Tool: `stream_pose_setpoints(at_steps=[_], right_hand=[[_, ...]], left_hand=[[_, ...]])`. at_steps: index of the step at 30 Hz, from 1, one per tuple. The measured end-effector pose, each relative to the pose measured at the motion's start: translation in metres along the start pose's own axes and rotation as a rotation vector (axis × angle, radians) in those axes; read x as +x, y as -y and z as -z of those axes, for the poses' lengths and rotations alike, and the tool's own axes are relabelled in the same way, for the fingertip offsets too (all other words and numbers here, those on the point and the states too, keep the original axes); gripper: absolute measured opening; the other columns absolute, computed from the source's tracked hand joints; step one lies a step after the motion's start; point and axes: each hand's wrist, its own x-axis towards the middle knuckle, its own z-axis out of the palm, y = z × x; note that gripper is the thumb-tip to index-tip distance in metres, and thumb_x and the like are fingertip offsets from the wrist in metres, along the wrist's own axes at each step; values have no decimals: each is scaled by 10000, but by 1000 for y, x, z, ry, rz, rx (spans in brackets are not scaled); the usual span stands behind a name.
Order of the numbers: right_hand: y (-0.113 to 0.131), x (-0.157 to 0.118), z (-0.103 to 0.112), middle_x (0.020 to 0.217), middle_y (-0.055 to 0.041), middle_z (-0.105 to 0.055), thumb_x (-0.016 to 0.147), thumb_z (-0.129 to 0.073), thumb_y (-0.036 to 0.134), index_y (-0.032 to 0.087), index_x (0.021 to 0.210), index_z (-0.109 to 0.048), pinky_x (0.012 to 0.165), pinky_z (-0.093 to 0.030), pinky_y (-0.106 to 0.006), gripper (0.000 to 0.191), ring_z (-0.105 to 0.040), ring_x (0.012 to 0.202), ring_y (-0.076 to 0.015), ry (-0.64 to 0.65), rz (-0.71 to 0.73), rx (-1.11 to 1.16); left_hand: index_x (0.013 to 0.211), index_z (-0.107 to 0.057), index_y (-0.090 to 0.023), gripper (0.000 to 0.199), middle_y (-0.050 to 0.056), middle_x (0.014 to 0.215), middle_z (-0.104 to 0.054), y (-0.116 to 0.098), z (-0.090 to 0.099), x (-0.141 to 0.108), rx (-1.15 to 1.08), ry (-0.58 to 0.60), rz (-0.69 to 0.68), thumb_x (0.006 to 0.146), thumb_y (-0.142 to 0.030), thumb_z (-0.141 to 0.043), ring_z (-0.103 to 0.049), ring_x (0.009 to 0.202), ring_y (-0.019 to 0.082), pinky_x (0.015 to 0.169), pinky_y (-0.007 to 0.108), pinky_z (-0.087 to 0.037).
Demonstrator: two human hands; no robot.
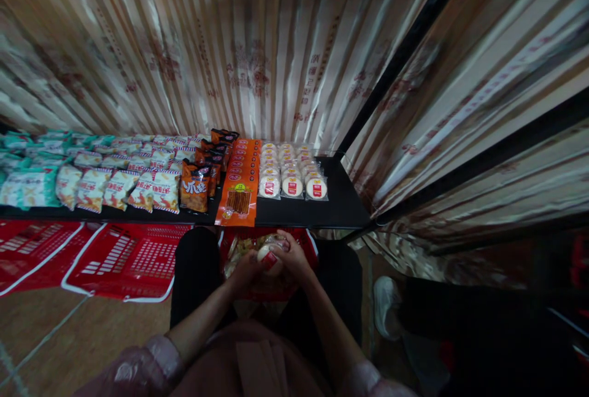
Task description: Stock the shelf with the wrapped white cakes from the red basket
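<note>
Both hands are over a red basket (313,250) between my knees, closed around a round white cake in a clear wrapper with a red label (270,258). My left hand (246,267) grips it from the left, and my right hand (293,254) from the right and above. Other wrapped snacks (237,250) lie in the basket below, partly hidden by my hands. On the black shelf (313,216) ahead, similar packaged round cakes (292,186) stand in three rows. Beside them lies an orange snack strip (239,191) reaching over the shelf's front edge.
Orange-black bags (194,188), white striped bags (138,188) and green packs (30,188) fill the shelf leftward. Red baskets (133,259) sit under it at left. Black poles (396,53) and a curtain (257,47) stand behind. Another person's white shoe (386,305) is at right.
</note>
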Motion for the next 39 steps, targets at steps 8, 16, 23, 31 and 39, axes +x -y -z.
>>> stream_pose_setpoints(at_steps=[8,16,23,31,39], right_hand=[[12,-6,-4,883,-57,-684,527,-754,417,175,1077,-556,704,-529,-325,633,-654,784,-205,-76,24,69],[12,-11,-9,919,-73,-702,580,-726,451,189,1083,-547,729,-538,-345,594,-671,787,-212,-79,14,175],[13,-11,-7,977,-91,-702,612,-700,456,181,989,-584,792,-523,-354,481,-660,890,-236,-56,32,127],[24,-5,-6,917,-84,-713,598,-689,488,168,968,-631,734,-534,-342,493,-664,827,-240,-158,65,51],[32,8,-4,855,-61,-715,639,-644,512,191,1044,-641,670,-539,-326,517,-661,778,-231,-145,106,-22]], left_hand=[[993,-507,-196,276,63,940,-670,-16,-10,-1,-277,-41,88,720,-206,-549,-649,786,188,738,353,-523],[1139,-478,-215,365,60,974,-674,-20,-16,3,-177,-104,44,774,-210,-465,-640,846,204,739,365,-522],[1067,-455,-207,317,56,986,-659,-23,-23,7,-321,-138,-6,758,-254,-512,-633,811,178,709,312,-511],[817,-473,-188,190,-9,738,-578,-29,-17,14,-41,-266,-81,733,-325,-575,-562,687,129,635,232,-450],[998,-513,-182,224,26,861,-612,-47,-12,16,272,-394,-218,782,-220,-469,-578,763,147,709,253,-448]])
